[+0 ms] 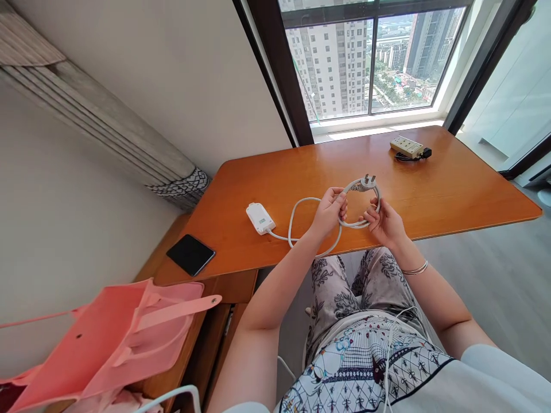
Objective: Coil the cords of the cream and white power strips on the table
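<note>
A white cable (301,202) runs from a small white power strip (260,218) lying on the orange wooden table (451,189). Its free end is wound into a coil above the table's front edge. My left hand (329,211) pinches the coil's left side. My right hand (383,221) grips the coil's right side. The white plug (367,182) with bare metal prongs sits at the top of the coil, between my hands. A slack loop of cable hangs over the table's edge under my left wrist.
A second beige power strip (407,147) with a black plug lies at the table's far side near the window (370,57). A black phone (190,254) rests on a lower wooden cabinet (224,287) at left. A pink bag (112,338) sits at lower left.
</note>
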Demonstrator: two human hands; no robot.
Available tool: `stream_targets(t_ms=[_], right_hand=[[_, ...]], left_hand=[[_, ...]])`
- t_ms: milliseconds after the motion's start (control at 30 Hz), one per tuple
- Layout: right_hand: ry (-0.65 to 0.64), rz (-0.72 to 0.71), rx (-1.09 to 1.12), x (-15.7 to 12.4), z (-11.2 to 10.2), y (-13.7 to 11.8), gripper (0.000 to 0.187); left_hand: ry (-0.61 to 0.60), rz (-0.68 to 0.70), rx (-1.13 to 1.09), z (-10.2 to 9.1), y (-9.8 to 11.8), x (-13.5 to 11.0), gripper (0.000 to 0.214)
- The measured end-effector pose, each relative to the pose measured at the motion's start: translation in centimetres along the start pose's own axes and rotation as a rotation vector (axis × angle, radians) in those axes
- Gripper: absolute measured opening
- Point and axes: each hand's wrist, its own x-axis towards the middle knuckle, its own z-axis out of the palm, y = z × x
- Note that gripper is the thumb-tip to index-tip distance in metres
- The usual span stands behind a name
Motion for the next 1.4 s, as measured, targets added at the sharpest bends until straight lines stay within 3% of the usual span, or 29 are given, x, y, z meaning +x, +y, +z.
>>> stream_targets(t_ms=[167,400,533,667,733,767,900,967,1100,1200,1300,1400], right_hand=[[-0.066,0.085,-0.027,0.7,-0.8,-0.8,0.053],[-0.057,0.105,-0.135,0.7,-0.7,-1.2,0.057],[0.028,-0.011,-0.134,0.1,0.4,-0.9,0.042],[0.199,-0.092,-0.173,-1.4,0.6,0.6,0.037],[0.181,0.004,-0.178,-2.7,0.4,1.7,0.030],[0.112,0.097,-0.175,-3.5,0.4,2.2,0.031],[-0.289,0.603,-0.075,-5.9,2.0,3.8,0.052],[-0.276,0.678,0.098,-5.9,3.2,3.9,0.052],[0.122,0.426,0.431,-3.8,4.0,2.2,0.039],[0.313,0.266,0.519,-1.9,3.5,0.1,0.034],[0.333,0.146,0.440,-1.1,3.0,-1.1,0.026],[0.202,-0.021,0.171,-1.1,3.0,-1.5,0.010]], left_hand=[[-0.074,-0.065,-0.097,-0.4,-0.2,-0.4,0.030],[-0.201,-0.201,-0.012,-0.2,0.4,-0.7,0.033],[-0.116,-0.169,-0.066,0.5,1.6,-1.0,0.040],[0.078,-0.039,-0.191,1.2,3.1,-1.2,0.040],[0.198,0.035,-0.246,1.6,3.8,-1.3,0.039],[0.253,0.074,-0.272,1.8,4.1,-1.4,0.039],[0.379,0.225,-0.362,3.0,5.2,-1.8,0.036],[0.389,0.276,-0.388,3.5,5.5,-2.3,0.035],[0.368,0.295,-0.391,3.8,5.5,-3.7,0.037],[0.356,0.249,-0.370,3.4,5.2,-4.6,0.038],[0.354,0.210,-0.368,2.7,5.2,-5.1,0.038],[0.280,0.165,-0.316,2.3,5.3,-5.4,0.040]])
